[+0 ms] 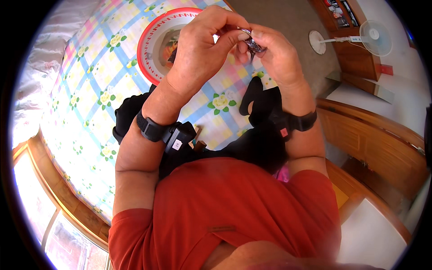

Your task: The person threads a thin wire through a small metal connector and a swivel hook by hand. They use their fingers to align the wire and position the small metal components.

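Note:
Both of my hands are raised and meet at the top middle. Between their fingertips is a small, dark, shiny metal thing (253,46) that looks like a bunch of links; its kind is too small to make out. My left hand (202,47) pinches its left side between thumb and forefinger. My right hand (278,54) closes round its right side, thumb on top. Beneath and beside my left hand stands a white basin with a red patterned rim (143,49), partly hidden by that hand. Something dark and orange shows inside the basin.
A flowered, checked cloth (220,102) covers the surface in front of me. Black-clad legs (256,144) rest on it. Small brown pieces (200,145) lie near my left forearm. A standing fan (375,37) and wooden cabinet (369,135) are at the right, a window (67,229) lower left.

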Motion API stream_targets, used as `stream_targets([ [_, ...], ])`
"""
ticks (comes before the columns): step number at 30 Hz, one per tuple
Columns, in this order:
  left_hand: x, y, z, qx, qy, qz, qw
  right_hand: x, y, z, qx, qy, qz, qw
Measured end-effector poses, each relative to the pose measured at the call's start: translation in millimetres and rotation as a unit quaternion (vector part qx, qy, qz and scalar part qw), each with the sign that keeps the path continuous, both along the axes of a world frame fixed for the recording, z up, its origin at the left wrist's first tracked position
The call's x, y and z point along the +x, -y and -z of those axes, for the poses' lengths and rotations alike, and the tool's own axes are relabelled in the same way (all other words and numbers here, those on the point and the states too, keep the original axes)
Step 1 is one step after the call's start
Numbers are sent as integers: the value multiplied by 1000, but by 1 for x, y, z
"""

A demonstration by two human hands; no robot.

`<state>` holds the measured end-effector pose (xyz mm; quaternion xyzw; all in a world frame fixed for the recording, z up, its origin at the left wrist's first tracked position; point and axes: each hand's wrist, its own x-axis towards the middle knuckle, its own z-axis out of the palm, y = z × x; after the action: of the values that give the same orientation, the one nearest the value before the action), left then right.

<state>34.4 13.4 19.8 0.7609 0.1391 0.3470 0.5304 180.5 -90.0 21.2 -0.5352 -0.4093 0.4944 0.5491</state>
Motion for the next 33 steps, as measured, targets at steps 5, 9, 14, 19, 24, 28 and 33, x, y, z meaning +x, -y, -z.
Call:
stream_targets([
  [5, 4, -3, 8, -122, 86, 56, 987, -7, -2, -14, -24, 15, -10, 1000],
  [9, 2, -2, 3, -174, 85, 85, 977, -7, 0, -12, -14, 11, 0, 1000],
  [14, 2, -3, 6, -159, 68, 62, 983, -9, -2, -16, -27, 20, 3, 999],
  [19, 0, -5, 8, -142, 32, 52, 988, -10, -2, -13, -21, 22, 15, 999],
  [24, -2, -6, 13, -140, 23, 51, 989, -16, -1, -14, -45, 11, 31, 998],
  [28, -2, -7, 16, -144, 14, 58, 988, -19, -2, -9, -42, -32, 31, 998],
  [33, -2, -6, 13, -258, 40, 86, 962, -14, -3, -3, -42, -233, -14, 971],
])
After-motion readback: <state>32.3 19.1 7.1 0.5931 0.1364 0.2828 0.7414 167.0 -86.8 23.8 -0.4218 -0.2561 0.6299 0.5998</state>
